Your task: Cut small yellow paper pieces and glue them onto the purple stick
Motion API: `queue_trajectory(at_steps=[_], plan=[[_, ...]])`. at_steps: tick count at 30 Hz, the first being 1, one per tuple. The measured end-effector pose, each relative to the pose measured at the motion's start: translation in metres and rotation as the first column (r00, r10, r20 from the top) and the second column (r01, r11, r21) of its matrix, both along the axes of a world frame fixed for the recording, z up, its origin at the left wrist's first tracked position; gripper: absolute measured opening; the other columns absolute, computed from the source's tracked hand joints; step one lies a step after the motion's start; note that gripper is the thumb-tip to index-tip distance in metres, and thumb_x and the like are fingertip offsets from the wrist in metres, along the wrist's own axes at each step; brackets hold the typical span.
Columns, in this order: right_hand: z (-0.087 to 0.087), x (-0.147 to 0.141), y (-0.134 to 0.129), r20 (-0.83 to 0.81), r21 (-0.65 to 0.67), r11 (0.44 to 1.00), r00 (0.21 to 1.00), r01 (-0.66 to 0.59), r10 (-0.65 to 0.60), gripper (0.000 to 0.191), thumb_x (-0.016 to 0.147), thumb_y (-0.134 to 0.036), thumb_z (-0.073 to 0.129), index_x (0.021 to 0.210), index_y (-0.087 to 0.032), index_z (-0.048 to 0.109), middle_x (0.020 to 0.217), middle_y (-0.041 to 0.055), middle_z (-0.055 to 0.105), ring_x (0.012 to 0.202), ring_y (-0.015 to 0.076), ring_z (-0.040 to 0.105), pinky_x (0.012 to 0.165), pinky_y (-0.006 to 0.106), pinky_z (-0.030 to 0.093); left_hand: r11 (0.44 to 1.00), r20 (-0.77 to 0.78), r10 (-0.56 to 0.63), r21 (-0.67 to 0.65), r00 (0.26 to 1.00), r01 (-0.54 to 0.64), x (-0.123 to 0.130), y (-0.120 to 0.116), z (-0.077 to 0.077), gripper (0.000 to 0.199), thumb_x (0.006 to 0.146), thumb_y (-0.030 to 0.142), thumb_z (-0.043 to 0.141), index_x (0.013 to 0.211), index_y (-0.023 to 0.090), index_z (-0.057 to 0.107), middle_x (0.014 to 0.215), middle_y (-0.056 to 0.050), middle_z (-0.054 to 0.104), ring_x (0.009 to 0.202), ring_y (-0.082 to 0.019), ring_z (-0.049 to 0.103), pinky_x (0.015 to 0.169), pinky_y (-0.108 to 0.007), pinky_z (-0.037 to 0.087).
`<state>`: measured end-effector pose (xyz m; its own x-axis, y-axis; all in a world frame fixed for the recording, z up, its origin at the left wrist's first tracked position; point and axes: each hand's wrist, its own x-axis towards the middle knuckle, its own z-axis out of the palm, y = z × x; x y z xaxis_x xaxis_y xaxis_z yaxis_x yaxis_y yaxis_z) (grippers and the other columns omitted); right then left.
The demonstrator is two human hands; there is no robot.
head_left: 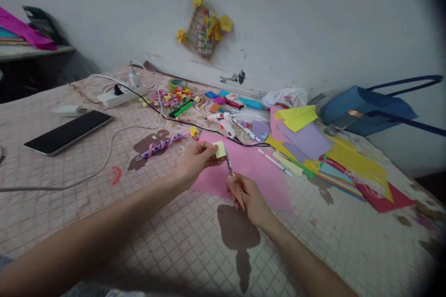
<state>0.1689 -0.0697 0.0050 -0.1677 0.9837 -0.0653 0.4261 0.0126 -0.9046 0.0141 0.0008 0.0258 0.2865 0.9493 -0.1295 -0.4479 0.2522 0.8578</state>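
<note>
Yellow paper [220, 150] in left hand [198, 161]

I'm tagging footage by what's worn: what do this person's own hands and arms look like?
The left hand and right hand are bare, without gloves. No sleeve covers the left forearm or right forearm where they show, and no watch or bracelet is visible. I cannot tell about rings.
</note>
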Motion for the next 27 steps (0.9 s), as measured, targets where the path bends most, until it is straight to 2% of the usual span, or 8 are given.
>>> queue_trajectory(at_steps=[11, 18, 27], plan=[[0.0051, -0.0022, -0.0007, 0.049, 0.020, 1.000, 0.999, 0.018, -0.018, 0.036, 0.088, -0.046, 0.038, 0.064, -0.019, 0.041, 0.047, -0.0065, 0.038, 0.040, 0.0076, 0.037, 0.041, 0.020, 0.028, 1.000, 0.016, -0.011, -0.006, 1.000, 0.012, -0.0008, 0.0012, -0.0024, 0.018, 0.077, 0.022, 0.062, 0.071, 0.013, 0.048, 0.073, -0.006, 0.064, 0.066, -0.014, 0.066, 0.072, -0.029, 0.052], [0.0085, -0.0037, -0.0016, 0.062, 0.013, 1.000, 0.998, 0.015, -0.016, 0.027, 0.085, -0.036, 0.045, 0.064, -0.020, 0.042, 0.042, -0.0076, 0.038, 0.037, 0.0079, 0.039, 0.041, 0.019, 0.030, 1.000, 0.018, -0.014, 0.009, 1.000, 0.014, -0.0016, 0.0023, -0.0021, 0.019, 0.075, 0.023, 0.064, 0.069, 0.013, 0.049, 0.071, -0.005, 0.063, 0.065, -0.014, 0.065, 0.070, -0.029, 0.053], [0.0015, -0.0002, 0.0003, 0.009, -0.001, 1.000, 1.000, 0.014, -0.014, 0.036, 0.088, -0.045, 0.036, 0.065, -0.018, 0.042, 0.051, -0.0057, 0.039, 0.042, 0.0069, 0.037, 0.041, 0.020, 0.027, 0.999, 0.007, -0.052, -0.003, 0.999, 0.052, 0.0008, -0.0016, -0.0032, 0.016, 0.076, 0.020, 0.062, 0.070, 0.013, 0.049, 0.068, -0.002, 0.062, 0.063, -0.013, 0.065, 0.071, -0.028, 0.052]])
